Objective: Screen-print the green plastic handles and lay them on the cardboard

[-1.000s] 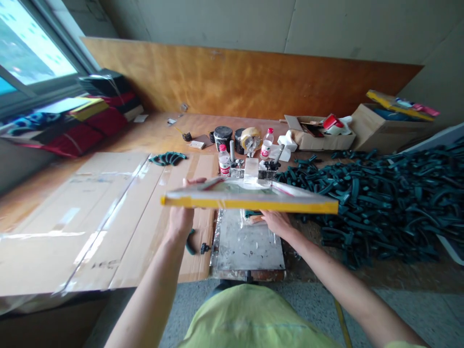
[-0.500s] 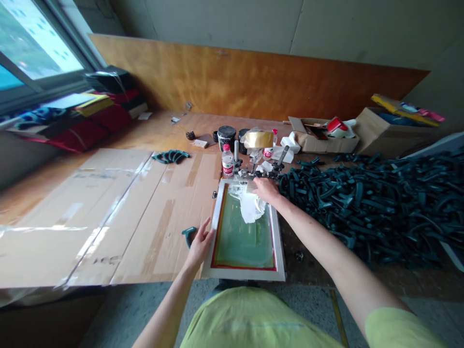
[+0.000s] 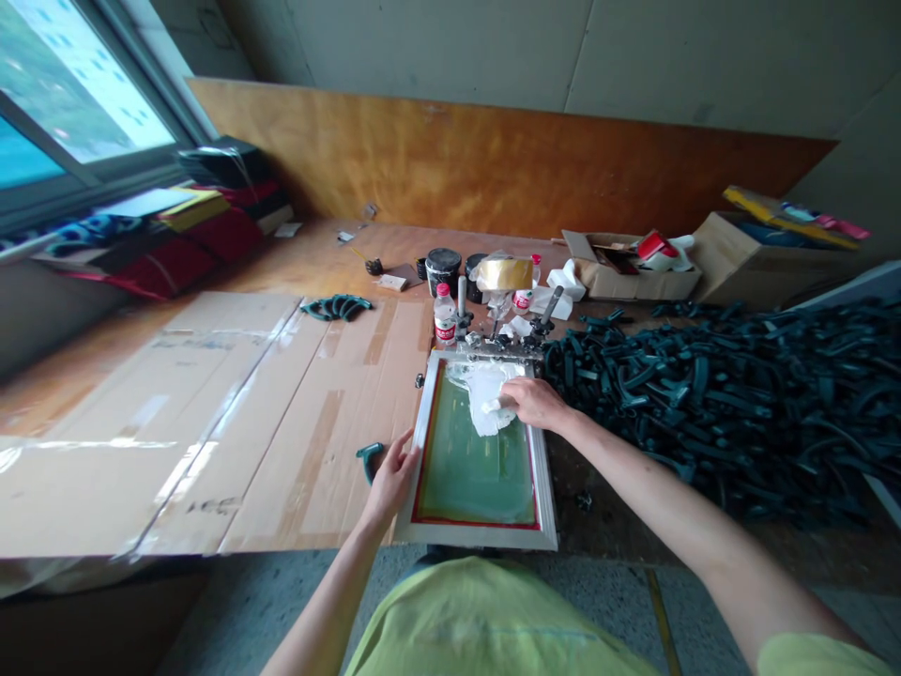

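Beneath the right grip (image 3: 536,404), a bunched white rag (image 3: 485,399) on the green mesh of a screen frame (image 3: 475,540), fingers (image 3: 508,402) curled closed over the cloth near the frame's far end. Frame lying flat between both grips, its metal rails around a red border and the mesh, its far end held in a pair of hinge clamps (image 3: 501,343). Left grip (image 3: 392,483) open, fingers (image 3: 411,451) spread and touching the frame's left rail, palm off the mesh.

Just left of the left grip, a teal plastic piece (image 3: 370,458) on taped cardboard sheets (image 3: 282,422), those sheets covering much of the bench (image 3: 316,253). Farther ahead of the left grip on that cardboard, a small row of teal pieces (image 3: 336,306).

Ahead of the right grip and just past the clamps, a water bottle (image 3: 444,314), a black ink tin (image 3: 443,270) and a roll of gold tape (image 3: 505,273), with crumpled white tissue (image 3: 563,296) beside them. To the right of the right grip, a large heap of teal pieces (image 3: 704,394), well apart from the rag. Beyond the heap and ahead of the right grip, an open cardboard box (image 3: 630,268) holding assorted packets and red-and-white items
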`<action>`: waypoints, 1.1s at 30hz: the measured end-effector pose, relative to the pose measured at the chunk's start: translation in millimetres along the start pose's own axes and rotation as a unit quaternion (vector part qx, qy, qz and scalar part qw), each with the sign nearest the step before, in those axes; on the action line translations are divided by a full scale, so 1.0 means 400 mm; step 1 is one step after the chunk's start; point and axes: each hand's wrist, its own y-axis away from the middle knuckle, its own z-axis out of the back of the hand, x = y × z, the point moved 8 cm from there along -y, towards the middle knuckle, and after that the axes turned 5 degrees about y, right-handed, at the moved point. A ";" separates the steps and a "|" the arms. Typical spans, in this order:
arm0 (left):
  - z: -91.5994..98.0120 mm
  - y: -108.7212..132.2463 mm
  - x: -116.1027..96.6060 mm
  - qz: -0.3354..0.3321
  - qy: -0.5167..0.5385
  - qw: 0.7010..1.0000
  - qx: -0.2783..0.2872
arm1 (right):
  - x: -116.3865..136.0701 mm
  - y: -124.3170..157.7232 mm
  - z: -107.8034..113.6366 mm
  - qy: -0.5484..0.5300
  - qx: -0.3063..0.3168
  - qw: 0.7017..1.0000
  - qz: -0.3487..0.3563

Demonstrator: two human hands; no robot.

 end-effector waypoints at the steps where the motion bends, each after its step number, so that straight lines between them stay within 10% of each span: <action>1: -0.001 0.001 -0.003 -0.002 0.001 1.000 0.005 | 0.004 0.003 -0.003 0.012 -0.026 1.000 -0.014; 8: -0.005 0.014 -0.028 0.015 0.022 0.999 0.020 | 0.033 0.065 -0.023 -0.015 -0.069 0.997 0.010; 15: -0.001 0.063 -0.171 0.029 0.065 0.996 0.056 | -0.116 -0.114 0.108 -0.032 -0.095 0.982 -0.159; 19: -0.007 0.052 -0.299 -0.004 0.134 0.987 0.090 | -0.230 -0.069 0.169 -0.014 -0.170 0.956 -0.237; 23: -0.022 -0.001 -0.473 -0.155 0.190 0.967 0.065 | -0.314 0.065 0.083 -0.050 -0.144 0.927 -0.342; 27: -0.058 -0.039 -0.594 -0.202 0.172 0.963 0.051 | -0.229 0.118 -0.080 -0.082 -0.065 0.952 -0.288; 30: -0.057 -0.037 -0.587 -0.205 0.206 0.957 0.007 | -0.135 0.107 -0.131 -0.057 -0.043 0.977 -0.203; 33: -0.103 -0.010 -0.441 -0.116 0.193 0.974 0.026 | -0.064 0.098 -0.113 -0.041 -0.056 0.980 -0.189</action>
